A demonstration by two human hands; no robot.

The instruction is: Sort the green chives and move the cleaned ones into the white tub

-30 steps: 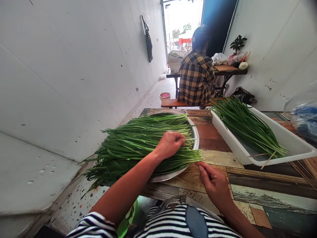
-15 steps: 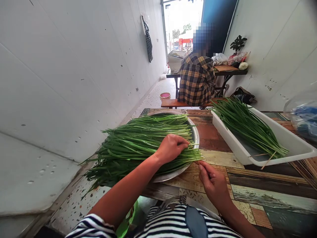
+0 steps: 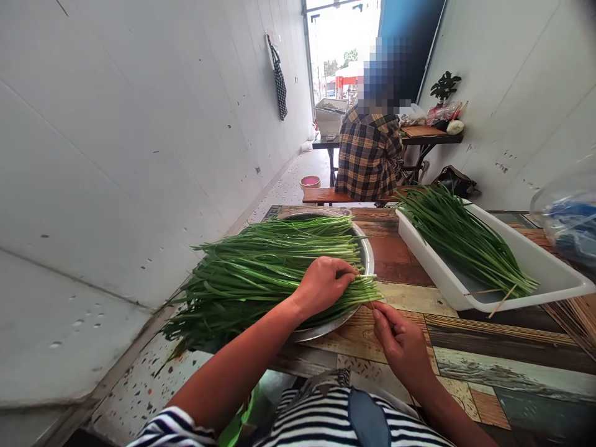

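Note:
Long green garlic chives (image 3: 261, 261) lie in a round metal basin (image 3: 369, 248), their pale cut ends toward the right and their leaves hanging over the left rim. My left hand (image 3: 323, 285) is closed in a pinch above the stems near the cut ends, with a bit of thin brown straw strip at its fingertips. Just below and right of those ends, my right hand (image 3: 403, 341) pinches a thin brown straw strip (image 3: 371, 305) between thumb and forefinger. The strip's course under the chives is hidden.
A white plastic tray (image 3: 421, 264) holding more chives stands at the right, with loose brown straw strips (image 3: 575, 323) beside it. Behind it is a clear bag (image 3: 570, 217). A person in a plaid shirt (image 3: 367, 152) sits on a bench (image 3: 319, 195) beyond the table.
My left hand has shifted very slightly right and down along the stem ends. The right hand keeps its place and pinch.

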